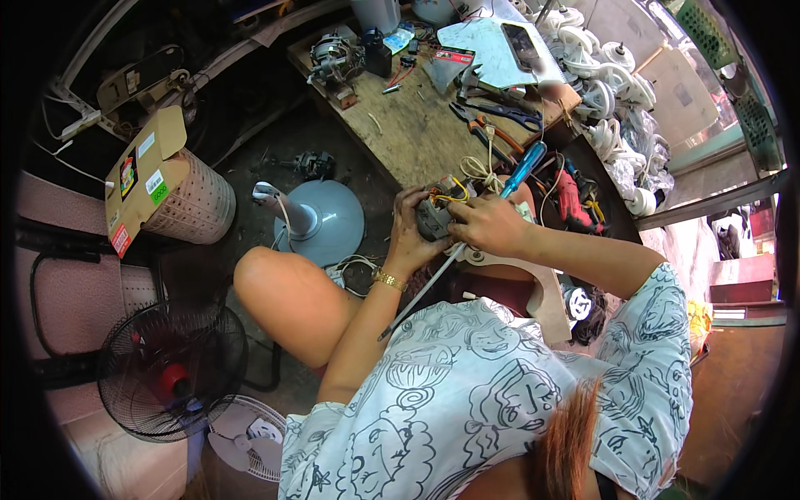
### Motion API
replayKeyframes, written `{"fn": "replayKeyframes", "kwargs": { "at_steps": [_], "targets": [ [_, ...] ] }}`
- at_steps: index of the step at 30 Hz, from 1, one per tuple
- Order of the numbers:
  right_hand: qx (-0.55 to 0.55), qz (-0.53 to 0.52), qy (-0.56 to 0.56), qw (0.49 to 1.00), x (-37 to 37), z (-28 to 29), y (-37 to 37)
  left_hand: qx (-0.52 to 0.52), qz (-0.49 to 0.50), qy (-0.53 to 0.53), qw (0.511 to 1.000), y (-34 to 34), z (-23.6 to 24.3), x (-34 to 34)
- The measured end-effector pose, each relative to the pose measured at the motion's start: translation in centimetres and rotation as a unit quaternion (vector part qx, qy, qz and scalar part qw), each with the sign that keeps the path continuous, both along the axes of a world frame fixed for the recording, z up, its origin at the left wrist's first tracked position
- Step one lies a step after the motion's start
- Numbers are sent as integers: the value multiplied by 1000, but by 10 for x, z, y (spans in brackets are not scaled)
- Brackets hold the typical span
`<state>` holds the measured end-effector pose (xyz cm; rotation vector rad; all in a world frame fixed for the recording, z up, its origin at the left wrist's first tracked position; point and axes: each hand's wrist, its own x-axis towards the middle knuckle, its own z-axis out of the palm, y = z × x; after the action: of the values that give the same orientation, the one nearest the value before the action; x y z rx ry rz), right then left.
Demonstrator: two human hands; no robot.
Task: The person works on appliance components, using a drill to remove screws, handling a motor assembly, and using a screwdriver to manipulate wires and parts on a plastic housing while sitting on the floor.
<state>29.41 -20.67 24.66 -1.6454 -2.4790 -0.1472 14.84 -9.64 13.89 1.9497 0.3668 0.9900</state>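
Observation:
My left hand [408, 227] is wrapped round the side of a small electric motor [432, 222] with a dark metal core and yellow wires at its top. It is held over my lap, just off the near edge of the wooden table. My right hand [493, 225] is closed on a long screwdriver [523, 169] with a clear blue handle. The handle points up and to the right, and the shaft slants down to the left below my hands. The right fingertips also meet the motor's right side; what they pinch there is hidden.
Pliers [483, 133], a phone [521, 46] and another motor [333, 54] lie on the wooden table [392, 137]. A red power drill [577, 200] is at the right. On the floor stand a grey fan base [325, 225], a black fan [172, 375] and a perforated basket [200, 200].

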Motion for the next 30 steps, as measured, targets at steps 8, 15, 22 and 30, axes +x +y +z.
{"fn": "replayKeyframes", "kwargs": {
  "at_steps": [8, 15, 22, 30],
  "targets": [
    [-33, 7, -28, 999, 16, 20, 6, 1, 14, -2, 1000, -1, -8, -1],
    [-53, 31, 44, 997, 21, 20, -1, 6, 9, 3, 1000, 2, -7, -2],
    [-97, -44, 81, 991, 37, 51, 1, -44, -8, -3, 999, 0, -6, -8],
    [-119, -310, 187, 924, 82, 51, 40, -106, 3, 90, 990, -8, -3, -15]
  ]
}}
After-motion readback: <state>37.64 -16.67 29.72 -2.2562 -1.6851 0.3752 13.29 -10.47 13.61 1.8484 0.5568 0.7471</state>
